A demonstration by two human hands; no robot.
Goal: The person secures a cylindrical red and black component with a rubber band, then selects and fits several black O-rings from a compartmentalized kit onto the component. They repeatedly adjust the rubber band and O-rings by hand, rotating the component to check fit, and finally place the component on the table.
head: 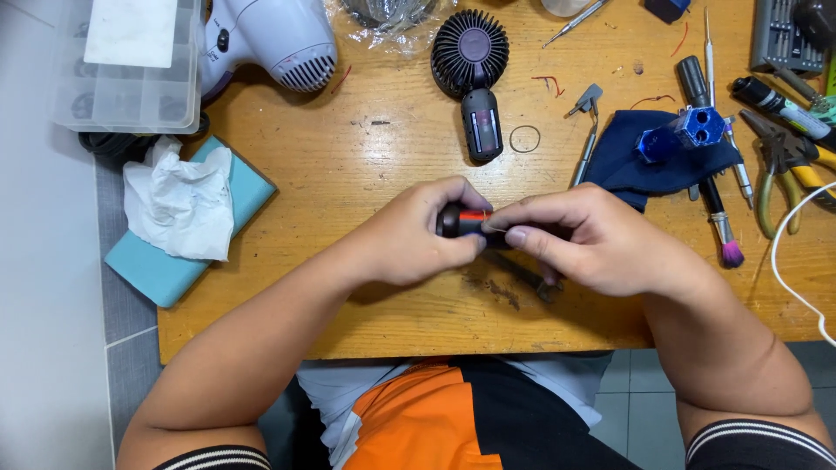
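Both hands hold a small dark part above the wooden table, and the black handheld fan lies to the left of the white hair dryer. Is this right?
Not quite. In the head view the fan lies to the right of the hair dryer, not the left. The rest holds: the left hand and right hand hold a small dark part above the table.

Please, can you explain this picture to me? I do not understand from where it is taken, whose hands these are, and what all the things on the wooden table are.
The one picture comes from a camera worn on a person's head, looking down. There is no machine, only two bare hands. The left hand and right hand together grip a small dark part with a red-orange stripe over the wooden table. Around them lie a black handheld fan, a white hair dryer, a clear parts box, crumpled tissue on a teal pad, a dark blue cloth with a blue metal piece, pliers and a small brush.
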